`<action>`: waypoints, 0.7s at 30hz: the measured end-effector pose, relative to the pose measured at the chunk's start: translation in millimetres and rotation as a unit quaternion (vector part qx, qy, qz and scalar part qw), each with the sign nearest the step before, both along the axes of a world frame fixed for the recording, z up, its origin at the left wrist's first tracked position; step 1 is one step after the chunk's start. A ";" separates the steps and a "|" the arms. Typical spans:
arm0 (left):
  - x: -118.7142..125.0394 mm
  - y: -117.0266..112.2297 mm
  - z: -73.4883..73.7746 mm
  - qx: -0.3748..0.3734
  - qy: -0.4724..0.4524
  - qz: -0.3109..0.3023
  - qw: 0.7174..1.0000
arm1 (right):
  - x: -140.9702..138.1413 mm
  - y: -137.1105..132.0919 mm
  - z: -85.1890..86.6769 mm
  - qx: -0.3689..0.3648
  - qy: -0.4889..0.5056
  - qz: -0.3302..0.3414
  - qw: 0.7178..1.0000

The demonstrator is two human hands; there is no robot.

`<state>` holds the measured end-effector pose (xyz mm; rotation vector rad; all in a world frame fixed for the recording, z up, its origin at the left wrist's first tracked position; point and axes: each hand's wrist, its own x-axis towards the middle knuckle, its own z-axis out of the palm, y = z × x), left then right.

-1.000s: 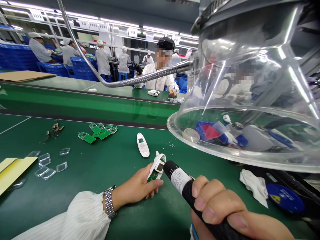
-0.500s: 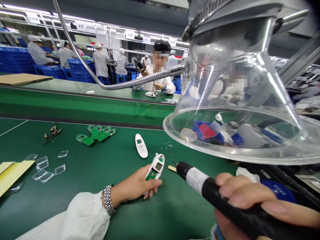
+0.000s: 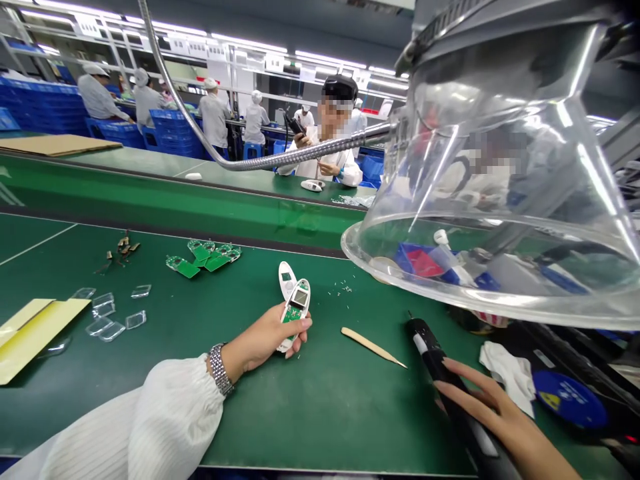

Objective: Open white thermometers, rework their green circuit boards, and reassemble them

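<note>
**White plastic handset [image 3: 296, 310] grasped in left hand [image 3: 265, 332]**

It is clenched above the green worktop [image 3: 320, 413], with its green circuit board [image 3: 291, 315] exposed. It is judged light and stiff, though fragile at the board, so it is best taken by the casing edges. The right hand [image 3: 500, 417] is released, its fingers laid loosely against a black electric screwdriver [image 3: 435, 360]. The screwdriver's white label [image 3: 420, 343] cannot be read.
</note>
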<state>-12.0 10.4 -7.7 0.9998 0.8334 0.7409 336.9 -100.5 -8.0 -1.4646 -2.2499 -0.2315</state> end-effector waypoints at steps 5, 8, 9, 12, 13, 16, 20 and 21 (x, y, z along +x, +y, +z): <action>-5.6 -2.0 3.1 0.006 0.010 0.004 1.000 | 18.3 -0.8 14.5 0.033 -0.129 0.043 0.990; -5.9 -2.6 3.1 0.006 0.001 0.007 1.000 | -40.1 3.2 30.1 0.080 -0.014 0.042 0.996; -5.8 -2.6 2.4 0.003 -0.001 0.010 1.000 | -68.5 5.8 31.0 0.066 0.037 0.052 0.996; -6.4 -2.4 -0.6 -0.005 -0.003 0.021 1.000 | -150.7 19.2 20.7 -0.027 0.167 0.069 0.983; -7.0 -2.2 -1.3 -0.007 -0.002 0.022 1.000 | -171.3 25.0 15.1 -0.070 0.182 0.063 0.979; -9.2 -1.6 -1.2 -0.009 -0.007 0.022 1.000 | -204.1 42.0 1.3 -0.171 0.155 0.046 0.972; -9.3 -2.8 1.9 -0.049 -0.035 0.039 0.997 | -208.5 52.0 -5.4 -0.182 0.119 0.035 0.975; -8.7 -3.5 2.6 -0.061 -0.040 0.041 0.997 | -208.9 51.7 -6.4 -0.178 0.108 0.032 0.977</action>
